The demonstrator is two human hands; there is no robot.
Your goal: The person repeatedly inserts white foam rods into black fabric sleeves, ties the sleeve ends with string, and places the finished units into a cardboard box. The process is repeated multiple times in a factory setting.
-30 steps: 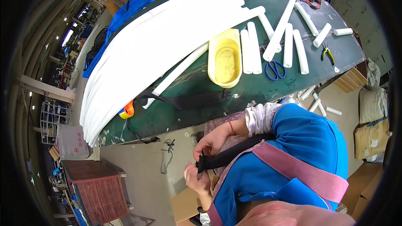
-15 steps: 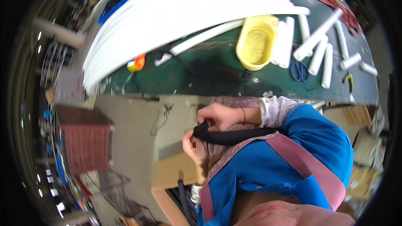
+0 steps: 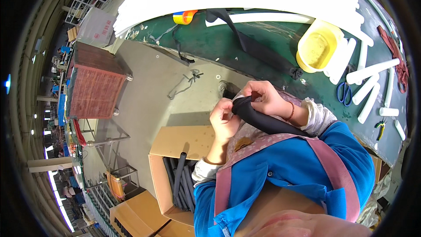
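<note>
Both hands are pinching the end of a black tube (image 3: 263,120) close to the tummy, left hand (image 3: 224,120) and right hand (image 3: 263,96) holding tight so the cover is not slipping.

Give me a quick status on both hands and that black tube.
Left hand and right hand both pinching the black tube at its end. Nothing blocking; cardboard box of black tubes below.
</note>
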